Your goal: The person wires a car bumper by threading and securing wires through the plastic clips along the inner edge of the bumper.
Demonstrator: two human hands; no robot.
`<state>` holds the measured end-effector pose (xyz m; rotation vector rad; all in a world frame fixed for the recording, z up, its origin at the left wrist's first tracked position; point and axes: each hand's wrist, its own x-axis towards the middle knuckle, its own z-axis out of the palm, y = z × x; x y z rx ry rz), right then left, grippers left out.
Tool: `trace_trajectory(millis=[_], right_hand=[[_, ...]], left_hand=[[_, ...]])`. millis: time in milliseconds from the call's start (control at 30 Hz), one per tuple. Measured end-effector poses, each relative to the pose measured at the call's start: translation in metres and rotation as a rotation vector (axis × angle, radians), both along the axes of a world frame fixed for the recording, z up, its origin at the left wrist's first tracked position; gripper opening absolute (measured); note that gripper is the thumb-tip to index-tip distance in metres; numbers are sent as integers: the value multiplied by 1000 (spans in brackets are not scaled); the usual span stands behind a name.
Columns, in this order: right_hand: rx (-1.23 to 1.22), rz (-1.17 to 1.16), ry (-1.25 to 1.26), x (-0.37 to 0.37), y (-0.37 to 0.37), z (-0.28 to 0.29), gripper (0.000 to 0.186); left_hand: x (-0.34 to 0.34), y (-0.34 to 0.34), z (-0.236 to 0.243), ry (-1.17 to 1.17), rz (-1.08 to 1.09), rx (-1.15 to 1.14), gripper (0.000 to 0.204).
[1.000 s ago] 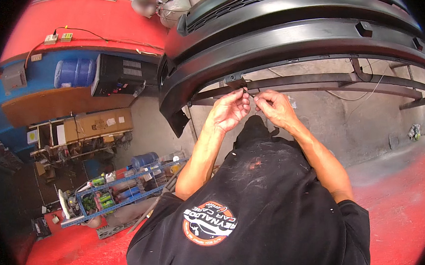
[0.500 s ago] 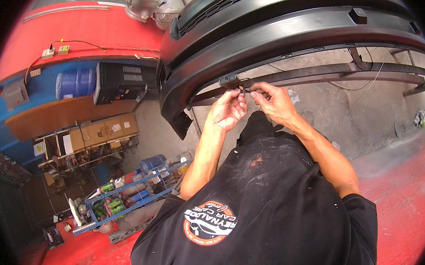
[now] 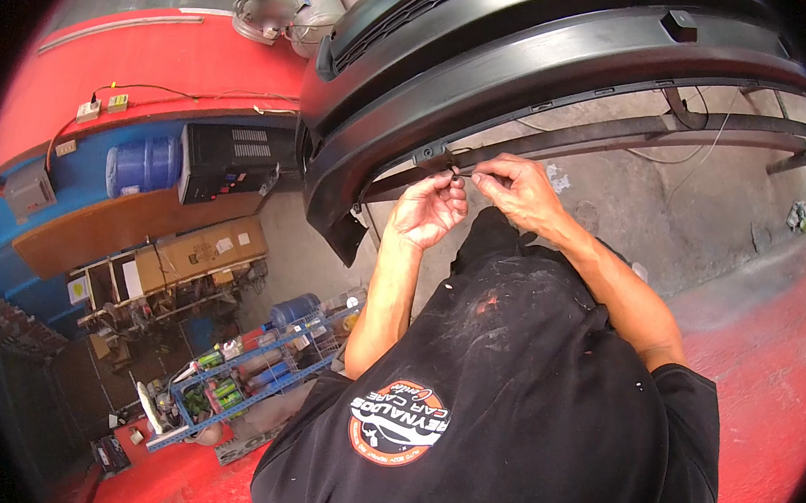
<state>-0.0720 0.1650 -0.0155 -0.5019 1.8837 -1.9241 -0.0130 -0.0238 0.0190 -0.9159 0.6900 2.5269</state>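
Observation:
A black car bumper (image 3: 528,69) spans the top of the view, its lower edge toward me. A small dark fitting with a round hole (image 3: 431,153) sits at that edge, just beyond my fingertips. My left hand (image 3: 429,211) is closed in a pinch, palm partly turned up. My right hand (image 3: 522,196) pinches close beside it, thumb against the bent forefinger. A thin dark wire-like piece (image 3: 465,174) runs between the two sets of fingertips. Its ends are hidden in the fingers, and its exact kind is too small to tell.
Dark metal rails (image 3: 607,140) run beneath the bumper. At left stand a blue water jug (image 3: 143,163), a black box-shaped machine (image 3: 231,165), a cardboard box (image 3: 202,249) and a blue rack (image 3: 264,363) of bottles. A compressor-like machine (image 3: 294,6) is beyond the bumper's left end.
Both hands keep their pinches at nearly the same spot; the right fingers have shifted slightly left. The view has tilted a little.

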Motion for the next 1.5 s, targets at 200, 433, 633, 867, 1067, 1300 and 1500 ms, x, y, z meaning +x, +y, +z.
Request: trace_trajectory(millis=[200,433,633,867,1067,1300,1500], right_hand=[[-27,11,-5,0,0,0,19],[-78,18,71,1,0,-3,18],[-65,14,43,2,3,-2,17],[-29,-19,33,0,2,0,21],[-46,-7,42,2,2,2,20],[-67,-13,76,2,-5,6,17],[40,29,-55,2,-7,13,22]], left_hand=[[0,1,1,5,6,-15,15],[0,1,-1,1,13,-2,13],[0,3,0,-7,31,-12,14],[0,4,0,4,23,-24,15],[1,4,0,-6,23,-60,14],[4,1,-6,18,5,-124,14],[7,10,-5,110,3,-286,10]])
